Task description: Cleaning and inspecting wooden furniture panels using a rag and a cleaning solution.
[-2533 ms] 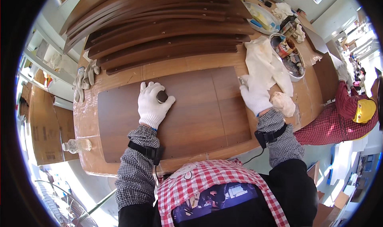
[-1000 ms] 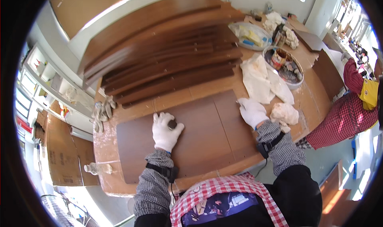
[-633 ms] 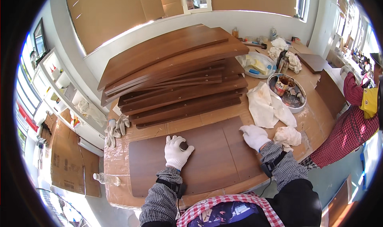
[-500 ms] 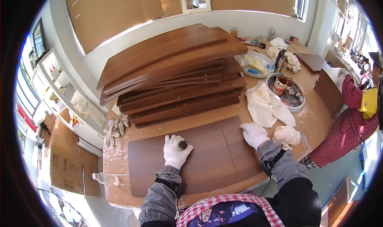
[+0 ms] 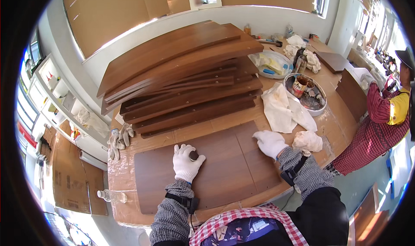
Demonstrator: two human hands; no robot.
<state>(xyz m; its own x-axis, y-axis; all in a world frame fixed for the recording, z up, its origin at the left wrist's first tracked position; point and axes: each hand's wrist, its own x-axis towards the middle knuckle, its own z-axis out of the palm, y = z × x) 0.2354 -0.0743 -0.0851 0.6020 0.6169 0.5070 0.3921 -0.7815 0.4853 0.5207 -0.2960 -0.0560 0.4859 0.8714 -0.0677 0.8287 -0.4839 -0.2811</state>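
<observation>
The left hand (image 5: 186, 163) has its grip closed around a dark round-ended block (image 5: 193, 155), over the brown wooden panel (image 5: 212, 177) — flat on the bench's (image 5: 341, 116) near side. Right hand (image 5: 271, 143): by the panel's right end, grip unclear — panel stack (image 5: 186, 69) beyond.

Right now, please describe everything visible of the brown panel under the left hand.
The panel is a dark brown, wood-looking rectangle with faint grain and a thin line across its right part. It lies flat on the table, in front of the stacked boards. The left hand rests on it, gripping a dark object; the right hand overlaps its right edge, contact unclear.
</observation>
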